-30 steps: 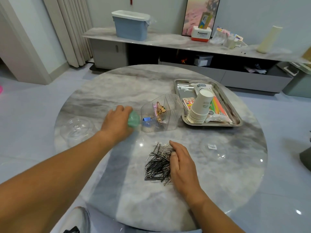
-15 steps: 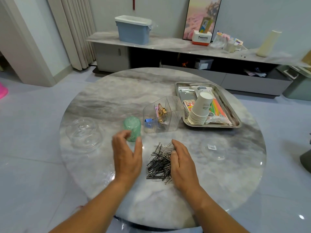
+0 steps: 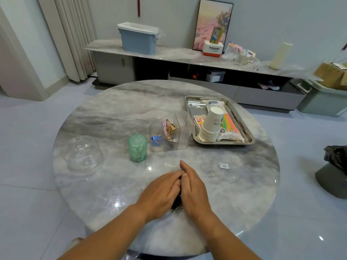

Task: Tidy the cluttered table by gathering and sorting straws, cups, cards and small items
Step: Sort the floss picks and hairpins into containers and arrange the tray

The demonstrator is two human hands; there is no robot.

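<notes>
My left hand (image 3: 159,192) and my right hand (image 3: 193,190) lie side by side on the round marble table (image 3: 116,117), fingers fairly straight, pressing a pile of dark hairpins (image 3: 177,208) between them. Only a few pin ends show at the gap near my wrists. A green ribbed cup (image 3: 137,148) stands upright just beyond my hands. To its right is a clear ribbed organizer (image 3: 185,121) with clips inside. Further right, a metal tray (image 3: 225,142) carries a stack of paper cups (image 3: 211,124), coloured straws (image 3: 228,122) and a card pack (image 3: 199,120).
A clear dome lid (image 3: 82,154) sits at the table's left. A clear flat dish with a sticker (image 3: 224,167) lies right of my hands. Behind the table runs a low cabinet (image 3: 116,68) bearing a blue bin (image 3: 138,41). A black object (image 3: 336,162) sits on the floor at right.
My left hand left the green cup standing and came back to the pin pile. Both hands closed in from either side, bunching the pins until they are almost hidden.
</notes>
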